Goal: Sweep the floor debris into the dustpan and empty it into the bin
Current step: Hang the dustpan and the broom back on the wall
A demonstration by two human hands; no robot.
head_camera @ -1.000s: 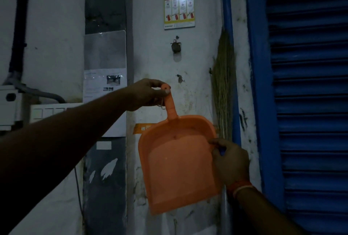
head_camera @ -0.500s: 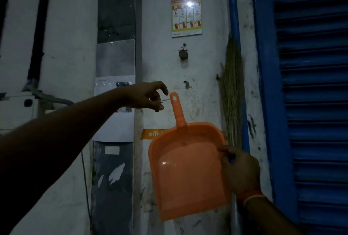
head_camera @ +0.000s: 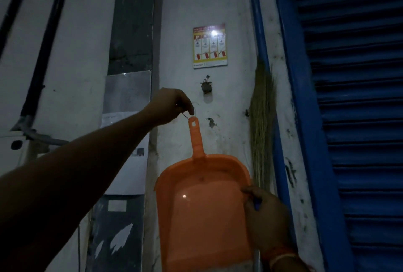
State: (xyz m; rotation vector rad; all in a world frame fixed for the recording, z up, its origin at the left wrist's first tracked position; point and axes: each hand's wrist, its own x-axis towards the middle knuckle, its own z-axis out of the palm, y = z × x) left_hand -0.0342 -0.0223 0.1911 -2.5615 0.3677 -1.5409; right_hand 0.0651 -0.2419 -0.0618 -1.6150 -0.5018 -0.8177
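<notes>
I hold the orange dustpan [head_camera: 202, 212] up against the white wall [head_camera: 229, 97], handle uppermost, its scoop facing me and bare of debris as far as this dim light shows. My left hand [head_camera: 170, 106] is raised at the top of the handle, fingertips pinched on a thin wire loop [head_camera: 188, 115] threaded through the hanging hole. My right hand [head_camera: 265, 219] curls round the pan's right rim, and something slim and blue sits under those fingers; it may be the handle of the grass broom [head_camera: 261, 123] that stands bristles-up against the wall just beside the blue shutter [head_camera: 349, 119], but I cannot tell. A small metal hook [head_camera: 206, 86] sits on the wall above the handle. No floor or bin is in view, so I cannot see any sweeping done. My guess: the pan is either coming off its peg or going back.
</notes>
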